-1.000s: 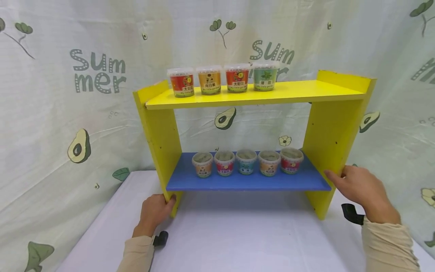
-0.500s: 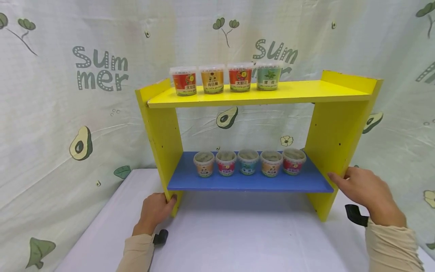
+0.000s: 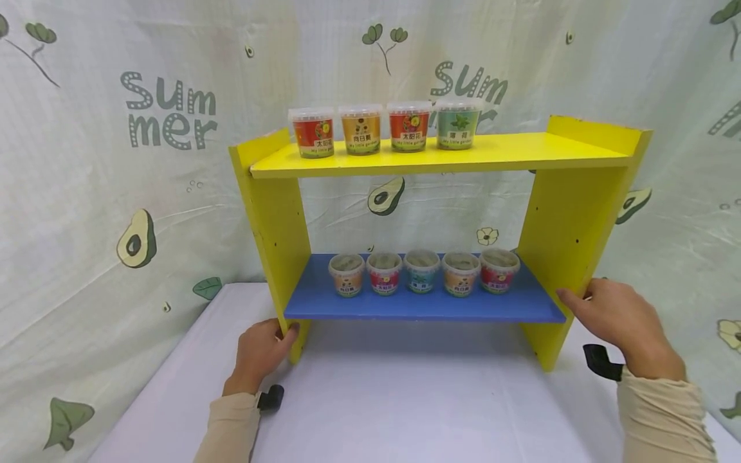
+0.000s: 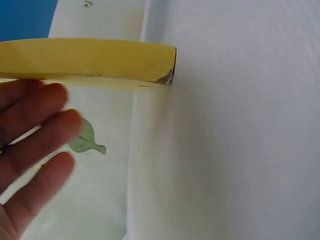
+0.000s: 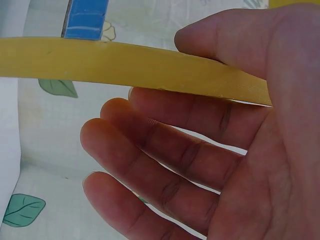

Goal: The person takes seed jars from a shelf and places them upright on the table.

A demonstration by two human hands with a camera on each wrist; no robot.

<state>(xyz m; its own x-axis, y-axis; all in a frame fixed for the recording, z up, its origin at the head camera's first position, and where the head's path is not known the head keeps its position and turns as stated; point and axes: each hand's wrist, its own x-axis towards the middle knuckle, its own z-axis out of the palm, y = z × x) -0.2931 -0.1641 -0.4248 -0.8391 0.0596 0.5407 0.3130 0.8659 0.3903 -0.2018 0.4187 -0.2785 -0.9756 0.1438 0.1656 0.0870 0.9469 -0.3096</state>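
A two-tier shelf stands on a white-covered table (image 3: 376, 411), with yellow side panels, a yellow top board (image 3: 515, 151) and a blue lower board (image 3: 428, 310). My left hand (image 3: 258, 350) grips the lower front edge of its left side panel (image 3: 272, 238), thumb on the inner face. On the right side panel (image 3: 570, 225), my right hand (image 3: 622, 319) holds the front edge beside the blue board. The right wrist view shows the thumb (image 5: 220, 42) on one side of the yellow panel (image 5: 130, 67) and the fingers (image 5: 170, 145) on the other.
Several small labelled plant cups (image 3: 361, 135) line the top board's left part. Another row of cups (image 3: 422, 276) sits on the blue board. Behind hangs a pale curtain (image 3: 173, 212) printed with avocados and leaves.
The head view has shifted slightly. Against the curtain, the top board and its cups sit a little further right than a second ago. Both hands keep their hold on the panels.
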